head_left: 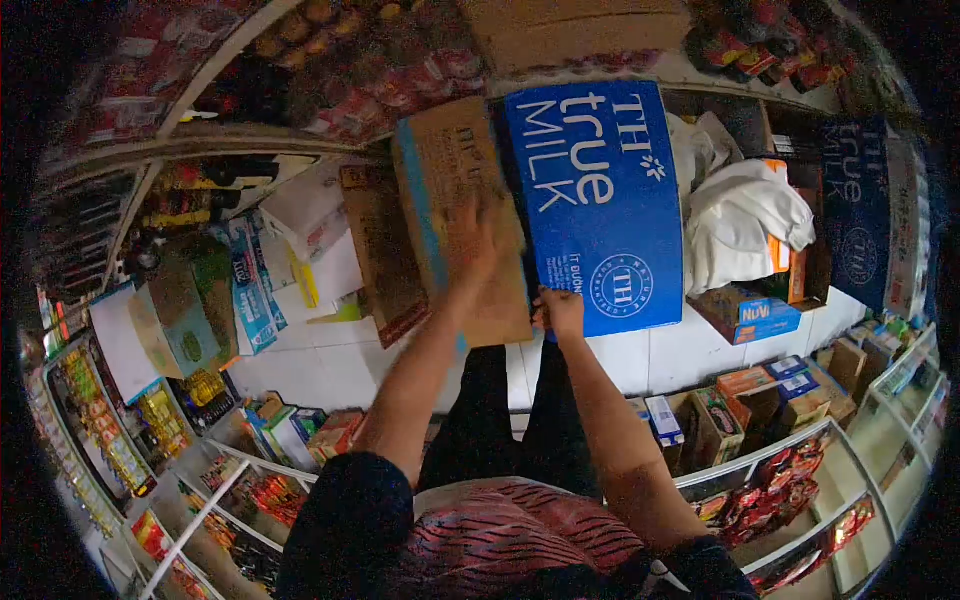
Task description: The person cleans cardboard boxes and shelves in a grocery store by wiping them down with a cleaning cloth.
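Observation:
A large blue milk carton box [606,215] printed "TH true MILK" stands in front of me. My right hand [562,312] is closed at its lower left edge, with the fingers curled against that edge. Just to the left is a brown cardboard box [445,150] with a light blue stripe, tilted slightly. Over its brown face lies my left hand [480,240], blurred, with the fingers looking stretched out. A narrow dark gap separates the two boxes near the top.
White cloth or plastic [745,220] spills over an open box on the right, above a blue NuVi box [765,318]. More cartons [195,310] stand to the left. Wire racks [800,460] with packaged goods run behind me, and shelves line the far side. White floor tiles [320,362] show between.

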Tool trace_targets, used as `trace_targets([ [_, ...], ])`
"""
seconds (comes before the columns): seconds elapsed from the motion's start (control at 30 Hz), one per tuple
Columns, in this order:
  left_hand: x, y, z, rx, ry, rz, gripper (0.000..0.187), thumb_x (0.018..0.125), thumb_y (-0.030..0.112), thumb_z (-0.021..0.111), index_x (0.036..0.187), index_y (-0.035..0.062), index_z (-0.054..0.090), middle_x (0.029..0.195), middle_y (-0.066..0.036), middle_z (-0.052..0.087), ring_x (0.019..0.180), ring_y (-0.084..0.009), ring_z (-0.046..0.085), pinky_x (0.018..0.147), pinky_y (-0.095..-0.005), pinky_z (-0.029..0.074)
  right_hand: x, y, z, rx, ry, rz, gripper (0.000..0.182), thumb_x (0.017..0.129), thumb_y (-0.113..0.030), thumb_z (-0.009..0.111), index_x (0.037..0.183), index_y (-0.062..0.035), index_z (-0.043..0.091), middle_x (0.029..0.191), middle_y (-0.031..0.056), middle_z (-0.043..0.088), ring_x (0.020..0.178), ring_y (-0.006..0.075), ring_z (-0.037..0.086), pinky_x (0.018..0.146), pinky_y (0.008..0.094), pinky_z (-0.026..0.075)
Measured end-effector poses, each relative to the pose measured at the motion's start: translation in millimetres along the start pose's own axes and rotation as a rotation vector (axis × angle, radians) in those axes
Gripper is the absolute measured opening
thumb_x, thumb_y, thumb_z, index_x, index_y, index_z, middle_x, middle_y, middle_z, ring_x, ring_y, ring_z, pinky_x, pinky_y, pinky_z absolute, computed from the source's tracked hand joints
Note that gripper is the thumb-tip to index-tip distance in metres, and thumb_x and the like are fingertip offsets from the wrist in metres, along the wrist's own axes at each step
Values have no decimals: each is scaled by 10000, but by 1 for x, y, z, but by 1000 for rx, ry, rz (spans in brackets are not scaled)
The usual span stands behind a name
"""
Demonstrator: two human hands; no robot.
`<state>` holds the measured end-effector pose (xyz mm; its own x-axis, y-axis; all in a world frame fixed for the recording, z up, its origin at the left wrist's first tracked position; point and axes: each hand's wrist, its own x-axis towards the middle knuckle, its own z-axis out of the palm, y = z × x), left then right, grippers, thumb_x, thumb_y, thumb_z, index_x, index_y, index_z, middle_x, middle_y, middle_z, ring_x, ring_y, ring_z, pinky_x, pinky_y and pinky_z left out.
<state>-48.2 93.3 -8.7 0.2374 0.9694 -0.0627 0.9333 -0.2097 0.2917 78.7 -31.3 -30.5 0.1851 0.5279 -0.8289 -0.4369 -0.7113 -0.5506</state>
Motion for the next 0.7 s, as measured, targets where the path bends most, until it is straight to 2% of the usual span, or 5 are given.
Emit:
trace_targets([
  [0.13, -62, -21, 8, -15, -122, 466, 479, 824, 207, 501, 1253, 58, 348, 1304, -179, 287, 1220, -336, 246, 1001, -469, 196, 4, 3, -4, -24, 13, 50, 274, 774, -227, 596, 642, 11, 561, 459, 92, 523, 364, 162, 509, 347, 252, 413],
  [0.2, -25, -28, 2, -294, -299, -59, 487, 852, 251, 466, 1276, 63, 318, 1303, -187, 289, 1218, -353, 246, 982, -494, 214, 8, 8, -7, -104, -36, -17, 284, 771, -238, 599, 640, 11, 561, 460, 87, 525, 360, 157, 505, 349, 249, 414],
  [0.37, 106, -102, 12, 489, -42, -21, 580, 863, 373, 423, 1307, 47, 244, 1316, -213, 249, 1236, -368, 201, 972, -470, 251, 3, 3, -4, -89, 11, -31, 266, 764, -229, 594, 613, -12, 563, 461, 77, 528, 362, 144, 513, 351, 241, 423],
  [0.53, 72, -99, 3, -645, 207, -330, 654, 860, 449, 390, 1327, 44, 175, 1377, -200, 99, 1238, -368, 198, 999, -463, 205, -1, -4, -4, -196, -7, -13, 270, 756, -237, 603, 622, -6, 565, 465, 81, 530, 365, 147, 519, 354, 238, 428],
  [0.7, -76, -107, 60, -899, 14, -599, 710, 848, 525, 335, 1326, 26, 170, 1376, -172, 155, 1266, -302, 174, 1024, -364, 159, -1, -3, -4, -190, 41, 8, 293, 769, -248, 594, 651, 18, 559, 471, 96, 531, 363, 165, 514, 351, 262, 425],
])
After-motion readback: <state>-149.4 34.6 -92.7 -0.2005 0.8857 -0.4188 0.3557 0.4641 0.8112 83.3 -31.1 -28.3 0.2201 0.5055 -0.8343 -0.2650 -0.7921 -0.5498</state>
